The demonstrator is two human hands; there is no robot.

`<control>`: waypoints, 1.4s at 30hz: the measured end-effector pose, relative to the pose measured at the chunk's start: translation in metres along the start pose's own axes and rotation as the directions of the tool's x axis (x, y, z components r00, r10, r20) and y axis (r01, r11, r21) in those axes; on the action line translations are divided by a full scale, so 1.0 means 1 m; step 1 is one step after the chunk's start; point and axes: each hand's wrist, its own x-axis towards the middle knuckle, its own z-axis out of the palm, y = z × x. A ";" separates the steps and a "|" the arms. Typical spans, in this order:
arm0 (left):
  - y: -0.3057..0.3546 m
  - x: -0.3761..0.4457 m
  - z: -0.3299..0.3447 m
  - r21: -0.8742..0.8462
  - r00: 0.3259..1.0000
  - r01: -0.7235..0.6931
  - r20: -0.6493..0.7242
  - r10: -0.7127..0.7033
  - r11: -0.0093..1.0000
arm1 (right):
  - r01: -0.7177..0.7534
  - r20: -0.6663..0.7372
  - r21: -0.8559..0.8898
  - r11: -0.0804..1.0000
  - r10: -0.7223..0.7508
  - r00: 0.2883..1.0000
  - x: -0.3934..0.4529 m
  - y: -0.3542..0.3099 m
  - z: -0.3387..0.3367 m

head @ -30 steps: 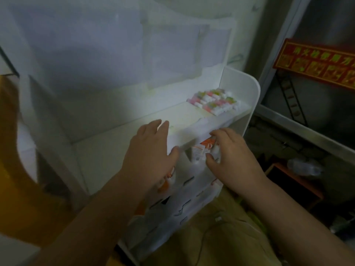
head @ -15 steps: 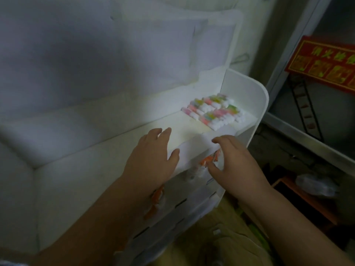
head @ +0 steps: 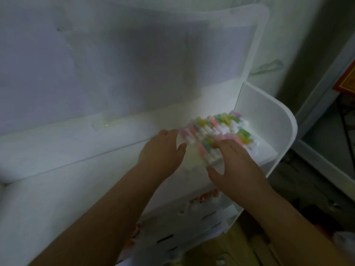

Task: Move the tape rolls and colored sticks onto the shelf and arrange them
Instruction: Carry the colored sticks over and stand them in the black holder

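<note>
Nearest to us, low on the white shelf unit's front, we see a lower tier (head: 201,217) with dark slots and some blurred white and orange items (head: 206,195) tucked in it; we cannot tell what they are. Above that, our two forearms reach up and over the front edge of the top shelf (head: 76,179).

Our left hand (head: 161,152) lies palm down on the top shelf, fingers loosely together and thumb spread toward the right, holding nothing; its fingertips sit just beside the left end of the colored sticks (head: 215,135). Our right hand (head: 236,164) rests palm down over the near right part of the same bundle, fingers spread fairly wide across the sticks and thumb out to the left below them. Whether it grips any stick or only presses on them we cannot tell, since the sticks are motion-blurred.

The sticks, white with pink, yellow, green and blue bands, lie side by side in a packed row at the right end of the top shelf, close against the curved white side panel (head: 269,120) at the shelf's right edge.

Behind the shelf stands a pale back wall (head: 115,64), and at the far right edge a red sign (head: 347,81) shows partly.
</note>
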 end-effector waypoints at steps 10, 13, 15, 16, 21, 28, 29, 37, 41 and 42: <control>0.020 0.090 0.049 -0.018 0.978 0.189 0.094 -0.187 0.982 | 0.084 0.038 0.077 0.993 -0.088 0.995 0.021 0.056 0.001; 0.023 0.098 0.057 -0.068 0.963 0.263 0.077 -0.257 0.962 | 0.083 0.044 0.112 0.990 -0.088 0.995 0.028 0.066 -0.001; 0.022 0.100 0.062 -0.060 0.962 0.269 0.059 -0.266 0.961 | 0.085 0.037 0.112 0.990 -0.089 0.995 0.033 0.071 -0.003; 0.020 0.101 0.065 -0.053 0.964 0.262 0.053 -0.259 0.964 | 0.088 0.028 0.103 0.991 -0.092 0.995 0.036 0.072 -0.003; 0.008 0.093 0.063 -0.053 0.969 0.244 0.039 -0.243 0.968 | 0.127 0.026 0.095 0.987 -0.130 0.991 0.058 0.084 -0.003; -0.005 0.060 0.057 -0.056 0.970 0.242 -0.023 -0.243 0.969 | 0.112 0.031 0.060 0.992 -0.114 0.993 0.116 0.081 -0.001; -0.004 0.055 0.054 -0.057 0.967 0.250 -0.038 -0.252 0.967 | 0.123 0.026 0.049 0.991 -0.125 0.992 0.127 0.079 0.003; 0.002 0.020 0.031 -0.128 0.940 0.286 -0.157 -0.304 0.950 | 0.049 0.191 -0.111 0.993 -0.027 0.981 0.179 0.059 0.010; -0.001 0.011 0.025 -0.134 0.926 0.304 -0.193 -0.326 0.943 | 0.055 0.233 -0.156 0.986 -0.017 0.972 0.186 0.054 0.013; -0.001 0.009 0.023 -0.133 0.923 0.306 -0.202 -0.328 0.943 | 0.061 0.238 -0.170 0.984 -0.019 0.971 0.186 0.053 0.013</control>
